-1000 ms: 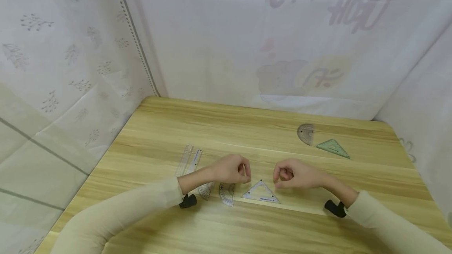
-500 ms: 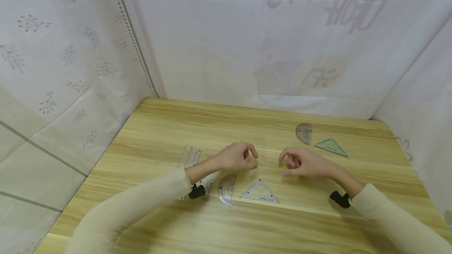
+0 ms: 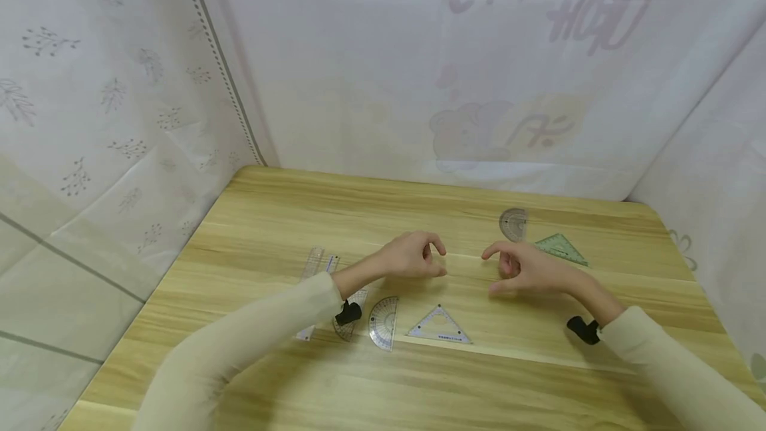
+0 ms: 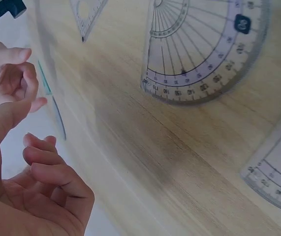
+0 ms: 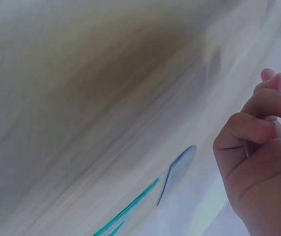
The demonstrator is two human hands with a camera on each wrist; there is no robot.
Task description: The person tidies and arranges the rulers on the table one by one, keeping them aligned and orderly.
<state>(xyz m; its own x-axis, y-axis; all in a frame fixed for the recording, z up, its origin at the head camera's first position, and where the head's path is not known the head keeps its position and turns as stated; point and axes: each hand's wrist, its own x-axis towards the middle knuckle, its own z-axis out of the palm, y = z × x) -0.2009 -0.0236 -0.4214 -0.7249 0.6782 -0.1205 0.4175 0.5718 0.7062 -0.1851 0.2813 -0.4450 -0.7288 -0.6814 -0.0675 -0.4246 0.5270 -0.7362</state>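
My left hand [image 3: 415, 255] hovers over the middle of the table, thumb and fingers loosely bent and apart, holding nothing. Opposite it, my right hand [image 3: 535, 269] is also raised, its fingers bent in the same loose way around air. Below and between them lies a clear set square [image 3: 431, 333]. A clear protractor [image 3: 382, 324] lies left of that; the left wrist view shows this protractor [image 4: 204, 64] close up. Past my right hand are a green set square [image 3: 562, 248], partly covered by the hand, and a greyish protractor [image 3: 512, 223].
Under my left forearm is a second clear protractor [image 3: 344, 331], partly hidden by the wrist camera. Two straight rulers, a clear ruler [image 3: 313, 261] and a whitish ruler [image 3: 332, 263], lie further left, partly behind the sleeve. Cloth hangings [image 3: 359, 85] enclose the wooden table [image 3: 287, 198].
Both hands have risen and moved forward, away from the clear set square, and their fingers have spread from near-pinches. The gap between the hands is about the same. The set square has stayed put.
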